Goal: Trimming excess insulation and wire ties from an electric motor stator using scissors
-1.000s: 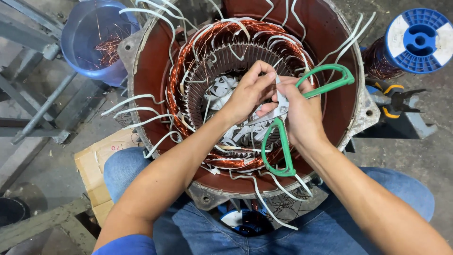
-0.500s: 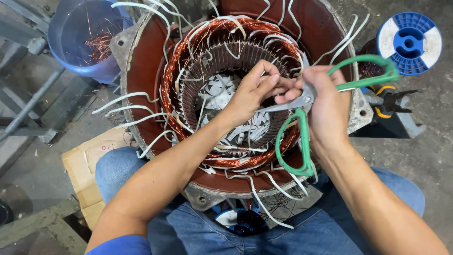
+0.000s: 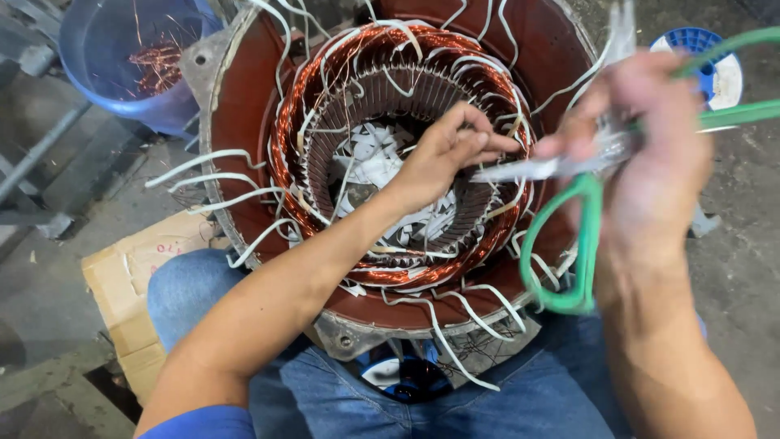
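A big motor stator (image 3: 244, 122) with a red-brown housing and copper windings (image 3: 325, 77) leans against my knees. My left hand (image 3: 443, 158) reaches into the bore and pinches a white strip at the winding's right side. My right hand (image 3: 650, 154), blurred, holds green-handled scissors (image 3: 569, 244); their blades point left toward my left fingers. White insulation sleeves (image 3: 211, 175) stick out around the coils, and white paper scraps (image 3: 374, 158) lie inside the bore.
A blue bucket (image 3: 97, 57) with copper wire scraps stands at the top left. A blue and white spool (image 3: 715, 65) lies at the top right. A cardboard box (image 3: 130, 276) sits by my left knee. Grey metal bars (image 3: 41, 179) run along the left.
My right hand has lifted with the scissors up and to the right. The view has moved closer to the stator. My left hand stays at the winding.
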